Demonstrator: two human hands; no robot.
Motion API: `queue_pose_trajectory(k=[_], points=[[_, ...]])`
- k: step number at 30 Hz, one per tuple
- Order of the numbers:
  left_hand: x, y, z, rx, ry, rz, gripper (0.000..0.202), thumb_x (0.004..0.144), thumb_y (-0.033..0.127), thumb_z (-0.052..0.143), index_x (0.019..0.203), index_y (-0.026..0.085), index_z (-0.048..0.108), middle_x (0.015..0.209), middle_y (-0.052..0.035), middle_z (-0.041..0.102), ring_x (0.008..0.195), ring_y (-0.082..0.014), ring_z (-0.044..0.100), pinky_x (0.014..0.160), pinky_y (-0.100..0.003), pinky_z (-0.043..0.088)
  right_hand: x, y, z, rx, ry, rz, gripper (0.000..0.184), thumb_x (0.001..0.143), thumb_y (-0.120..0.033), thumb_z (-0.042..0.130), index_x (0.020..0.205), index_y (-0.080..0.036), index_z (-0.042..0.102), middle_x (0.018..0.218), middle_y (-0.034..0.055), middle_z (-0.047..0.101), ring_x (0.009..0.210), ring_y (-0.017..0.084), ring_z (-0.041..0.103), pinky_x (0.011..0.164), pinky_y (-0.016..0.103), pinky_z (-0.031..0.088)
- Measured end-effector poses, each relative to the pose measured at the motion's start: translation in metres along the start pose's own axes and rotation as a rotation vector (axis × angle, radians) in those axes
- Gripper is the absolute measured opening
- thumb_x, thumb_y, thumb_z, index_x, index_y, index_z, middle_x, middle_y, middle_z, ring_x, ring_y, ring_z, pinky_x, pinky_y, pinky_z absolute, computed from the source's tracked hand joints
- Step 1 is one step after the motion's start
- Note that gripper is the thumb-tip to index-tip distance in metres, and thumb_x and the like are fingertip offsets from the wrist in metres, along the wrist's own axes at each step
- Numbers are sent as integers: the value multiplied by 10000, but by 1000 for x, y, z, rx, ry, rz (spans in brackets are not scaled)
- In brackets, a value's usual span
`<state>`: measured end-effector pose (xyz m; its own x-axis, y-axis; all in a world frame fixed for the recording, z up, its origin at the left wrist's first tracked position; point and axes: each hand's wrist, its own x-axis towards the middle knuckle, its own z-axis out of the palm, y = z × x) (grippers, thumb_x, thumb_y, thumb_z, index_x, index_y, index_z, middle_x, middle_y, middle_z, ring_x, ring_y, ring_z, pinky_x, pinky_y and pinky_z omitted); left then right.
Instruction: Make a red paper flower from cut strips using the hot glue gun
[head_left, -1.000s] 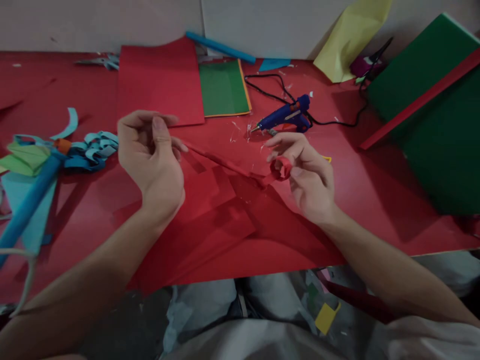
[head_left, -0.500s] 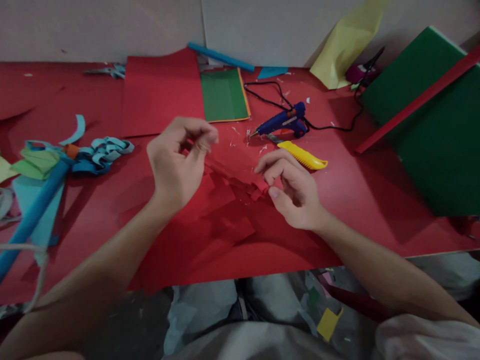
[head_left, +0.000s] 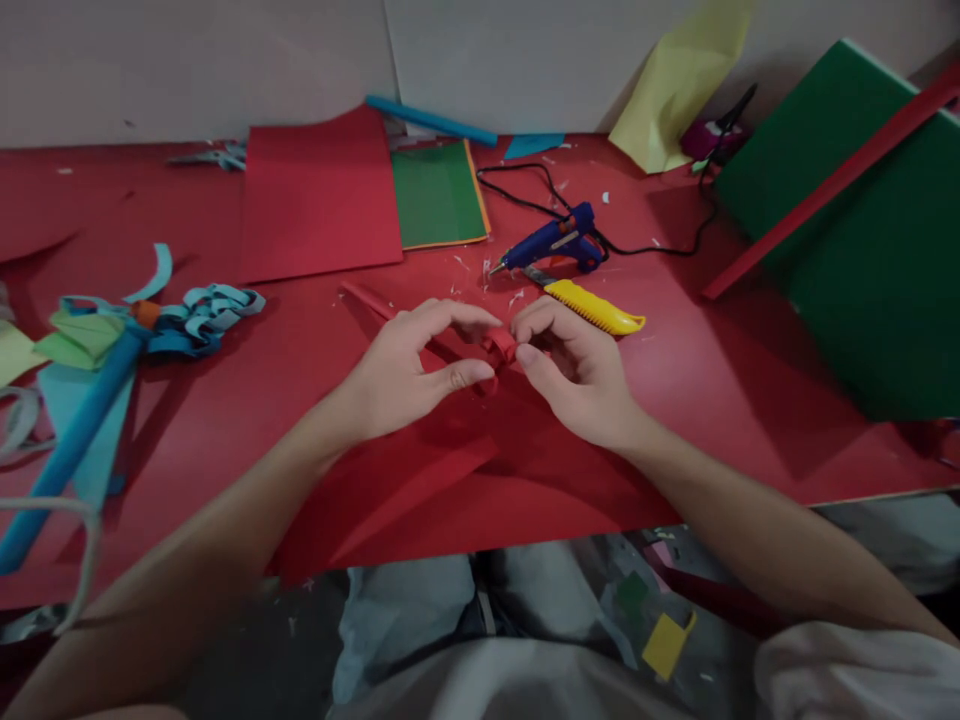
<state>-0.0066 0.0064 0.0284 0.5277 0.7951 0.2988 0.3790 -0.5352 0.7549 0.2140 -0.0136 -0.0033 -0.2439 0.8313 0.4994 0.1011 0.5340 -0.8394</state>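
Above the middle of the red table, a curled red paper strip (head_left: 499, 346) is between my two hands. My right hand (head_left: 576, 370) pinches its right side between thumb and fingertips. From the left, my left hand (head_left: 420, 365) curves round the curl, its thumb low and its index finger high, with the fingertips at the paper. A longer red paper stem (head_left: 367, 298) sticks out behind my left hand. Under my hands lie red paper sheets (head_left: 427, 490). Close behind my right hand is a yellow cutter knife (head_left: 596, 305) with its blade out.
A blue hot glue gun (head_left: 555, 240) with a black cord lies beyond the knife. Red sheets (head_left: 322, 200), a green pad (head_left: 439, 195) and scissors (head_left: 217, 156) are at the back. Blue paper craft (head_left: 195, 320) lies left; a green board (head_left: 877, 260) stands right.
My left hand has come down and right, from a raised pinch to the red paper curl. My right hand has moved slightly up and left, still at the paper.
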Motion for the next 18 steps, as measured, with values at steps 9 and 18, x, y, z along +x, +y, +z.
queue_pose_trajectory(k=[9,18], points=[[-7,-16,14,3,202,-32,333,957,584,745,936,256,799,850,-23,785,759,-193,701,868,-372,558,0,2,0,54,-62,48,137,1013,-341,680,930,-231,675,958,33,611,873,166,562,757,330,471],[-16,-16,19,5,253,55,438,982,685,646,976,273,793,878,-48,798,757,-197,696,819,-361,532,2,2,-3,76,-129,92,228,972,-421,769,877,-220,723,893,17,628,813,140,569,755,309,513]])
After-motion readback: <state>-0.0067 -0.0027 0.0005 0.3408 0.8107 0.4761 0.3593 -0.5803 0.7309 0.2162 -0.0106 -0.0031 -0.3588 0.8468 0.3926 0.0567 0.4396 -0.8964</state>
